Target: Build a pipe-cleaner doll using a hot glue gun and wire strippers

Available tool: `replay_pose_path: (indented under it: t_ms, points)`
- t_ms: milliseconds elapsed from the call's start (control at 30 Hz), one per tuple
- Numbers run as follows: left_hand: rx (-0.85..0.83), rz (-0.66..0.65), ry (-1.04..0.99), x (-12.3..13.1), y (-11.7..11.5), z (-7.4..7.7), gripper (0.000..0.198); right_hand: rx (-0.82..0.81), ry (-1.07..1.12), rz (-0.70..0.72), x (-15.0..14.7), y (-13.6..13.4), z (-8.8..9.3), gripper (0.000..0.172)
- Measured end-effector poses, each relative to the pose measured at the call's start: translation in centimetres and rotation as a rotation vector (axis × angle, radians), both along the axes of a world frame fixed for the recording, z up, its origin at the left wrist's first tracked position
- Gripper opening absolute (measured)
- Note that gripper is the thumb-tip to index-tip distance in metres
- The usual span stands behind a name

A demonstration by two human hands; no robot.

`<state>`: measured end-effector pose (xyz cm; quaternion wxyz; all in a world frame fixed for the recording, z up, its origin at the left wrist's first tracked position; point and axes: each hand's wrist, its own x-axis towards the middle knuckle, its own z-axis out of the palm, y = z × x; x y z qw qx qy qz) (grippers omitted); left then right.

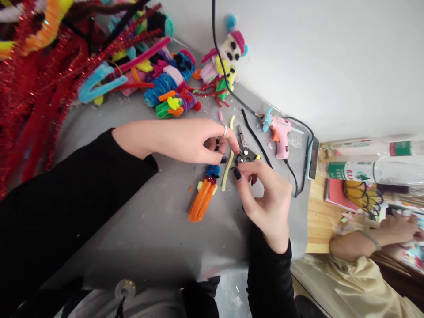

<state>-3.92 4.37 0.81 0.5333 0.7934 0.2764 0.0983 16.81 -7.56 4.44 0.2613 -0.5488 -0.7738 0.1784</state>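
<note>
My left hand [212,140] hovers over the grey table with curled fingers, thumb and index tips apart; nothing shows between them. My right hand [266,194] is closed in a pinch, thumb against fingers, at a small dark piece too small to name. Just beyond both hands lie dark-jawed pliers [245,153], partly hidden by my fingers. Under my left thumb rests an orange chenille-stem figure [202,201] with a blue top and a red band. A pale yellow chenille strip [228,170] lies between my hands, and a black strip [254,134] beyond the pliers.
A pink glue gun [281,136] with a black cord stands at the back right. Finished chenille dolls [170,84] and red tinsel stems [49,84] crowd the left. Plastic bottles [359,171] and a co-worker's arm [361,240] are at the right.
</note>
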Motion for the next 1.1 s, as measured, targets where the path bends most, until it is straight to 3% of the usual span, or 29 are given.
replay_pose_path:
  t_ms: [133, 267, 1100]
  points:
    - [0.025, 0.117, -0.068, 0.3, -0.1, 0.7, 0.029, -0.068, 0.092, -0.177, 0.1, 0.2, -0.4, 0.019]
    - [0.018, 0.12, -0.122, 0.6, -0.3, 0.8, 0.027, -0.165, 0.196, -0.24, 0.0, 0.3, -0.8, 0.025]
    - [0.016, 0.197, -0.275, 0.9, -1.4, 1.0, 0.015, -0.229, 0.362, -0.235, -0.6, 0.8, -1.4, 0.035]
